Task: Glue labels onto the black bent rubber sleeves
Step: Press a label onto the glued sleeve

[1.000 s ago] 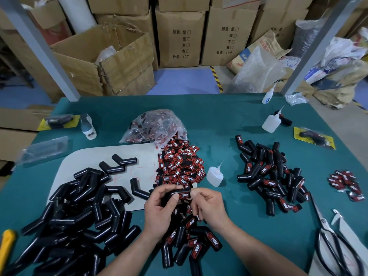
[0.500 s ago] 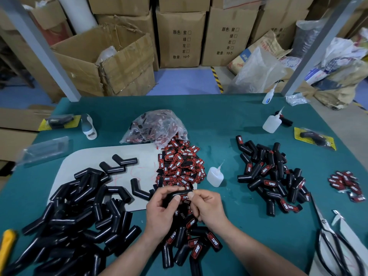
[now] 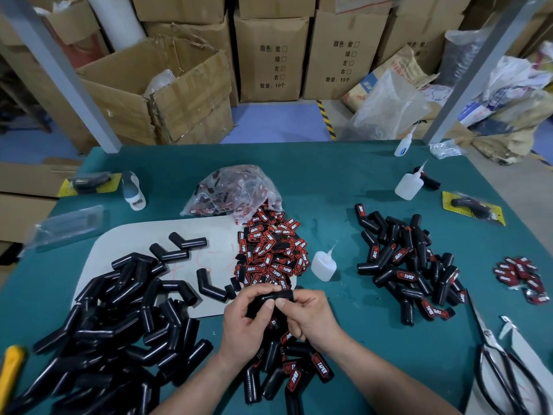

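My left hand point(image 3: 248, 324) and my right hand point(image 3: 311, 316) together grip one black bent rubber sleeve point(image 3: 276, 295) just above the green table point(image 3: 329, 181), thumbs pressed on its top. Its label is hidden under my thumbs. A heap of red-and-black labels point(image 3: 270, 253) lies right behind my hands. Bare sleeves point(image 3: 119, 324) are piled at the left. Labelled sleeves point(image 3: 410, 265) lie at the right, and more of them point(image 3: 293, 369) lie under my wrists. A small glue bottle point(image 3: 323, 265) stands beside the label heap.
A clear bag of labels point(image 3: 233, 193) sits behind the heap. A second glue bottle point(image 3: 408, 185) and a third one point(image 3: 404, 145) stand far right. Scissors point(image 3: 502, 369) lie at the right edge, near a small label cluster point(image 3: 520, 277). A white mat point(image 3: 119, 244) lies at the left. Cardboard boxes point(image 3: 167, 91) stand beyond the table.
The sleeve has turned in my fingers so its red label no longer shows. Both hands stay at the same spot.
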The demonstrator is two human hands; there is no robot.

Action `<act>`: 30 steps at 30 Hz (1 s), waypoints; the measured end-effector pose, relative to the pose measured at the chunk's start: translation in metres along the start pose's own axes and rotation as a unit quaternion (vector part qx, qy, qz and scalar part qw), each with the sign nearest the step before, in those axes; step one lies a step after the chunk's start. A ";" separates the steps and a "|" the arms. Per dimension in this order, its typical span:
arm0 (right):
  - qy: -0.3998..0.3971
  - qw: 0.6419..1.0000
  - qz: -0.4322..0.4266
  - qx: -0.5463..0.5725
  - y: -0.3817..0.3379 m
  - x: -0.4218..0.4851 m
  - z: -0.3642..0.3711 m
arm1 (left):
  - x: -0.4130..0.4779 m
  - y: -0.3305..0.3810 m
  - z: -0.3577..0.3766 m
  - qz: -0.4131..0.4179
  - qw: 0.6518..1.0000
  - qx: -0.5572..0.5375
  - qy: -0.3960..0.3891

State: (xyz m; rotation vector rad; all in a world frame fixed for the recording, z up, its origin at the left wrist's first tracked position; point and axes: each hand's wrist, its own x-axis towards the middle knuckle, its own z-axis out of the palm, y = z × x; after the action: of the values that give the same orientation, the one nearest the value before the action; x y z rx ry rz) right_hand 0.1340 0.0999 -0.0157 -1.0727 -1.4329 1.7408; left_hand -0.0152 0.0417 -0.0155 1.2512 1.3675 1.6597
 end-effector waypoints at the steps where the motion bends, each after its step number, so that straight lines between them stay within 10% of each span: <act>1: -0.001 1.000 0.001 -0.001 -0.001 0.000 0.000 | 0.000 0.001 0.000 0.005 1.000 0.002 -0.003; 20: 0.074 0.996 -0.037 -0.039 -0.008 -0.002 0.005 | 0.002 0.000 0.004 -0.076 0.995 -0.039 0.048; 30: 0.030 0.998 -0.017 -0.044 -0.006 0.002 0.002 | 0.002 -0.007 0.003 -0.073 0.996 -0.033 -0.048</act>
State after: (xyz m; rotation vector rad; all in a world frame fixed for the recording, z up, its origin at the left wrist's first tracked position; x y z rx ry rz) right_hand 0.1312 0.1024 -0.0106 -1.1311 -1.4936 1.6218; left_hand -0.0141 0.0466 -0.0219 1.1502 1.3044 1.5135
